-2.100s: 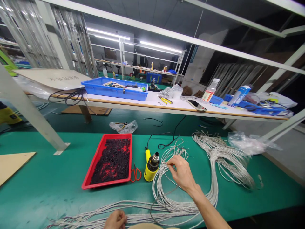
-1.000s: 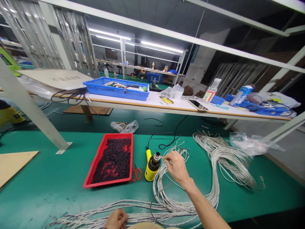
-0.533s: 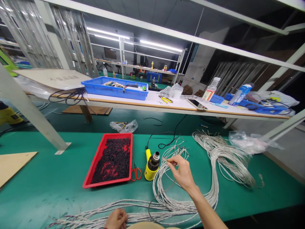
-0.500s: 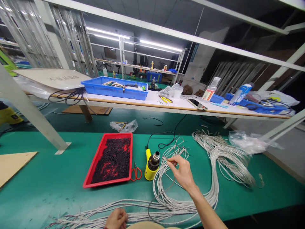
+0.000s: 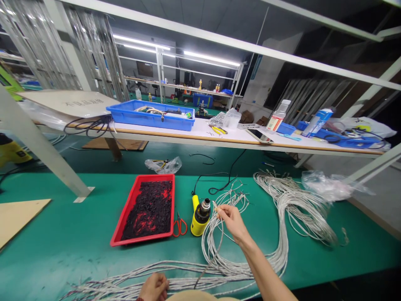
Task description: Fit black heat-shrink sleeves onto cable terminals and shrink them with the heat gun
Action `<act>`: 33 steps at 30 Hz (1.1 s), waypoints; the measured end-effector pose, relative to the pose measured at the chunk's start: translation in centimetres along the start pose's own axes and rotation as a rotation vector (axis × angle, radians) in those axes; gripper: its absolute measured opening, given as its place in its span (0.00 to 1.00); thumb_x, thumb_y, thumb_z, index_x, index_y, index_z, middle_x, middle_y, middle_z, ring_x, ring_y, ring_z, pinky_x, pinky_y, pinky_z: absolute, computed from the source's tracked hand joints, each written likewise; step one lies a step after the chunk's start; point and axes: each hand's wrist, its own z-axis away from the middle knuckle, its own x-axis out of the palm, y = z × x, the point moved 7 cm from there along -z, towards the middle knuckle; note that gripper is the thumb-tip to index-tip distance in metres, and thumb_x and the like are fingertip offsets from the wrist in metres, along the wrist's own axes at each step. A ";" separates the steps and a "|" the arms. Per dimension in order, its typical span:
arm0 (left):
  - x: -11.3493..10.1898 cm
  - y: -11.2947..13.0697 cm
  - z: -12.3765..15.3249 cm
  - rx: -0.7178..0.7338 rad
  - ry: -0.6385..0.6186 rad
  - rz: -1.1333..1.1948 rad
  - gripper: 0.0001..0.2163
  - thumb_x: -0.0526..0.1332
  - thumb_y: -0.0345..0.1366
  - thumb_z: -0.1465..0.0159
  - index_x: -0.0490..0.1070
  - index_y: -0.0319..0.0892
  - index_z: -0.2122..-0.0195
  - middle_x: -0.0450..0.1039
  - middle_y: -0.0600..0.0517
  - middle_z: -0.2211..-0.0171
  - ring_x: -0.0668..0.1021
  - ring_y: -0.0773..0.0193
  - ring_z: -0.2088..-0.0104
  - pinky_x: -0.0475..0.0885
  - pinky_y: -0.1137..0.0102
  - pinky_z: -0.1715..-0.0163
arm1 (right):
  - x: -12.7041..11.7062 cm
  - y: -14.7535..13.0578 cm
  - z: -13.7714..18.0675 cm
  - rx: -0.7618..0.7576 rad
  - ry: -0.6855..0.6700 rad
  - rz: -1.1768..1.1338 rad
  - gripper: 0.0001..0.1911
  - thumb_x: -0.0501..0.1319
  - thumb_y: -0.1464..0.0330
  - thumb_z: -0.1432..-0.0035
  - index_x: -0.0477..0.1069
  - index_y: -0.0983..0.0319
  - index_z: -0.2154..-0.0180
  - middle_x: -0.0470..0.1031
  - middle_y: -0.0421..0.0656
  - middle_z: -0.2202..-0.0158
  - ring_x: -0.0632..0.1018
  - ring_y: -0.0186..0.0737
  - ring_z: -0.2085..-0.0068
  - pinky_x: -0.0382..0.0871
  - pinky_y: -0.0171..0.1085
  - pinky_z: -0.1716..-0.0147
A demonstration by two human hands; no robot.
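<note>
My right hand (image 5: pixel 233 222) pinches a thin cable (image 5: pixel 222 236) near its end, just right of the heat gun's nozzle. The cable hangs down from the fingers toward the bench's near edge. The yellow and black heat gun (image 5: pixel 199 221) stands with its metal nozzle pointing up. My left hand (image 5: pixel 154 287) is closed, resting by the bundle of white cables (image 5: pixel 188 269) at the front; what its fingers hold, if anything, is hidden. Coiled white cables (image 5: pixel 208 246) lie beneath and around my right hand.
Left of the heat gun are red-handled scissors (image 5: pixel 179 226) and a red tray (image 5: pixel 116 234) of small black pieces. Another cable bundle (image 5: pixel 300 209) and a plastic bag (image 5: pixel 332 184) lie right. A shelf (image 5: pixel 200 134) holding a blue tray (image 5: pixel 150 121) crosses behind.
My right hand has shifted slightly left and down, with the cable end now tilted up beside the nozzle. The hanging cable is straighter. My left hand has hardly moved.
</note>
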 end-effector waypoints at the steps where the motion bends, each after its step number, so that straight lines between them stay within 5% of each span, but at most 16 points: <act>1: 0.0 0.1 0.0 0.017 0.005 0.003 0.15 0.58 0.51 0.46 0.64 0.44 0.77 0.77 0.52 0.80 0.79 0.61 0.76 0.67 0.71 0.77 | 0.1 0.0 -0.1 0.010 -0.002 -0.007 0.17 0.61 0.58 0.48 0.71 0.65 0.76 0.69 0.40 0.80 0.66 0.34 0.77 0.57 0.33 0.76; 22: 0.0 -0.1 0.0 0.087 0.066 0.024 0.14 0.55 0.50 0.45 0.64 0.43 0.77 0.75 0.51 0.82 0.78 0.60 0.79 0.66 0.71 0.79 | 0.6 1.4 -0.5 0.134 -0.049 -0.154 0.17 0.65 0.56 0.53 0.73 0.65 0.75 0.71 0.39 0.81 0.66 0.32 0.79 0.57 0.32 0.76; 33: -0.1 0.4 0.3 0.072 0.060 -0.002 0.14 0.56 0.49 0.44 0.63 0.44 0.77 0.77 0.52 0.81 0.79 0.59 0.78 0.67 0.71 0.79 | -1.1 1.7 0.3 0.131 -0.028 -0.148 0.16 0.65 0.57 0.53 0.73 0.65 0.75 0.71 0.40 0.81 0.68 0.34 0.78 0.59 0.32 0.75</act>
